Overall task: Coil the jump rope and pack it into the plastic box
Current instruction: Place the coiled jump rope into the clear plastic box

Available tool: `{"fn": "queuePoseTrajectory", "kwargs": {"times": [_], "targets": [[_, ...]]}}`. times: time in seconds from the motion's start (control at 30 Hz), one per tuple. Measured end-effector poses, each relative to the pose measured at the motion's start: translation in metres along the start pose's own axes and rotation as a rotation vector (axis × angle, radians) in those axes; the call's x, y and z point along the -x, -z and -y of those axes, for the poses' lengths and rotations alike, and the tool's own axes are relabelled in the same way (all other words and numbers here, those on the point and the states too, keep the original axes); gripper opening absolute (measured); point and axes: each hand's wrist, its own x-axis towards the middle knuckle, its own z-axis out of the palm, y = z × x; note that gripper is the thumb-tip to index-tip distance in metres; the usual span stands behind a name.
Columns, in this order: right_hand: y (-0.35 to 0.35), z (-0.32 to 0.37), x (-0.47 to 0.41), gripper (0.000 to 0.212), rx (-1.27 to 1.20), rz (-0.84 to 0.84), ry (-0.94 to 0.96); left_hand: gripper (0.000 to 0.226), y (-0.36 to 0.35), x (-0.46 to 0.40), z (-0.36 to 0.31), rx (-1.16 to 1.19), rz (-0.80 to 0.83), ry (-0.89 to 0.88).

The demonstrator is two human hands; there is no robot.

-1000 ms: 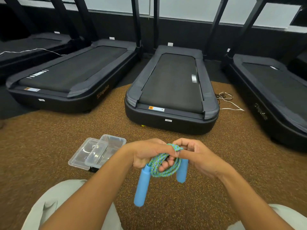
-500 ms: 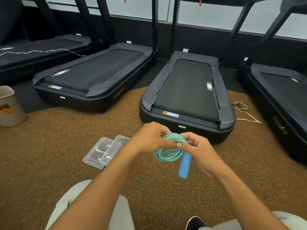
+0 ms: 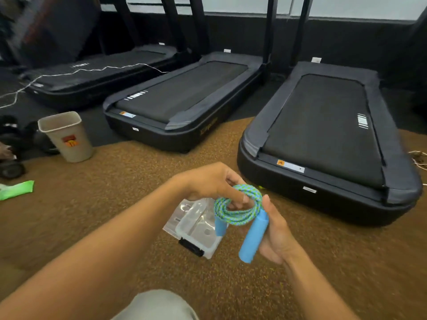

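Note:
The jump rope [image 3: 240,214] is a green-and-blue braided cord wound into a small coil, with two light blue handles hanging from it. My left hand [image 3: 212,181] pinches the top of the coil with fingers through the loop. One blue handle [image 3: 254,236] lies gripped in my right hand [image 3: 276,234]. The second handle is partly hidden behind the coil. Directly below the rope, on the brown carpet, sits the clear plastic box [image 3: 196,229] with a black latch, open, its lid [image 3: 179,211] lying beside it.
Three black treadmills line the back; the nearest one [image 3: 323,144] is just right of my hands. A beige waste bin [image 3: 65,137] stands at the left, with a green wrapper [image 3: 16,189] and dark weights [image 3: 11,168] near it. A white cable [image 3: 69,73] crosses the far treadmill.
My view has swung left, bringing the bin and wrapper into sight. The coiled rope now hangs right over the box, and my right hand has shifted down onto a handle.

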Motion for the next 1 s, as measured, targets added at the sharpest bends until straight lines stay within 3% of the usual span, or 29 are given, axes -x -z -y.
{"fn": "queuePoseTrajectory", "kwargs": {"times": [0.1, 0.23, 0.43, 0.73, 0.87, 1.0], "targets": [[0.003, -0.033, -0.040, 0.081, -0.105, -0.036, -0.035, 0.019, 0.021, -0.024, 0.039, 0.009, -0.017, 0.068], [0.023, -0.078, -0.088, 0.069, -0.167, -0.205, -0.132, 0.020, 0.046, -0.063, 0.103, 0.002, -0.066, 0.138], [0.060, -0.146, -0.148, 0.047, -0.087, -0.299, -0.204, 0.027, 0.063, -0.117, 0.199, 0.025, -0.131, 0.259], [0.096, -0.205, -0.222, 0.014, -0.053, -0.533, -0.193, 0.023, 0.088, -0.195, 0.282, -0.080, -0.022, 0.354], [0.107, -0.218, -0.241, 0.019, -0.177, -0.674, -0.212, 0.024, 0.083, -0.225, 0.301, -0.161, 0.024, 0.345], [0.113, -0.242, -0.251, 0.023, -0.199, -0.843, -0.271, 0.032, 0.070, -0.243, 0.321, -0.406, 0.093, 0.361]]}}
